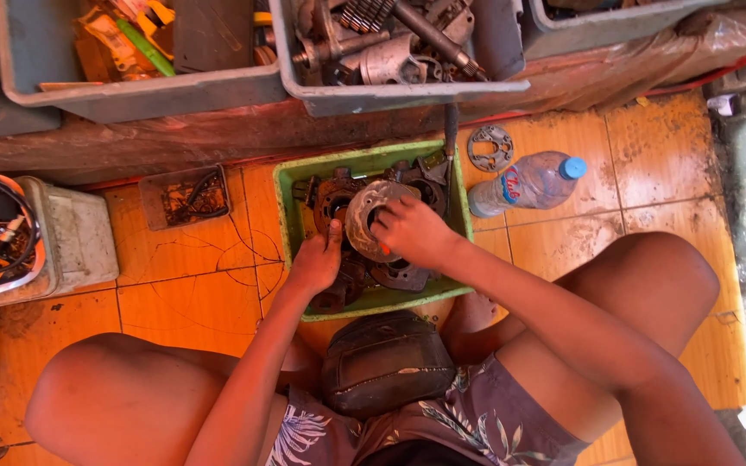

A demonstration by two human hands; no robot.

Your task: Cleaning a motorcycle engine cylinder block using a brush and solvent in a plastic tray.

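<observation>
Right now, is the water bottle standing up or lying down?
Lying down. The plastic bottle rests on its side on the orange tile floor, its blue cap pointing sideways to the right, beside the green tray.

green tray, orange tiles, blue bottle cap, floral shorts

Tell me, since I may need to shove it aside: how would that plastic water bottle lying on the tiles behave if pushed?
The plastic water bottle lies on its side on the orange tiled floor, so it would probably roll rather than slide. It looks clear and mostly empty, so likely light and easily dented. The blue cap appears on, so spilling seems unlikely.
</observation>
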